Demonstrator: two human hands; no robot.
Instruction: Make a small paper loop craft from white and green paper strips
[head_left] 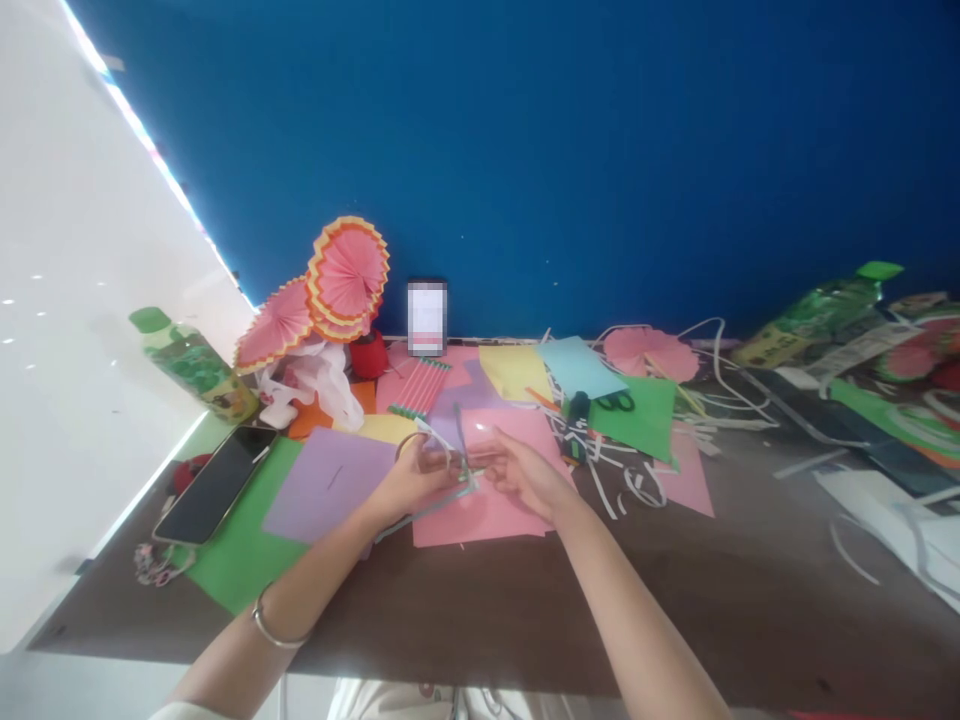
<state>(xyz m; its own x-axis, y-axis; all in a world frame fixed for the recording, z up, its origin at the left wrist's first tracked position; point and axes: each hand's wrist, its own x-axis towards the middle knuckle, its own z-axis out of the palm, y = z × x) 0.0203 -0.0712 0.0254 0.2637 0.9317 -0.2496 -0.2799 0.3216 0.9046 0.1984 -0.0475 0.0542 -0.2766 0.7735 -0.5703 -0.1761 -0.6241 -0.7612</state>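
head view. both hands are met over the pink sheet (480, 500) at table centre. the left hand (409, 485) is closed in a pinch on a thin pale paper strip (435, 440), which is looped up at 12 o'clock of the fingers and trailed down toward 4 o'clock. the right hand (525, 475) is pinched on the same strip's other part, fingers pointed to 9 o'clock, the 2 hands nearly touching. a bracelet (274, 625) is worn on the left wrist.

step judged: the strip is being curled or folded between the fingertips, early in shaping. the next move is judged to call for a steady pinch on both ends and a small, even turn, so the thin paper is not torn or creased off line.

around: a purple sheet (326, 480) at 9 o'clock of the hands, a green sheet (247, 550) under a dark phone (214, 485) at 8 o'clock, pleated paper fans (345, 275) at 11 o'clock, scissors (615, 402) on green paper at 2 o'clock, a green-capped bottle (195, 365) at 10 o'clock.

hard to make out: the fingertips are blurred, so the exact grip cannot be told. the strip's ends are lost against the pink sheet. the standing screen (427, 317) at 12 o'clock is pixelated. the right table edge is smeared and cut off.
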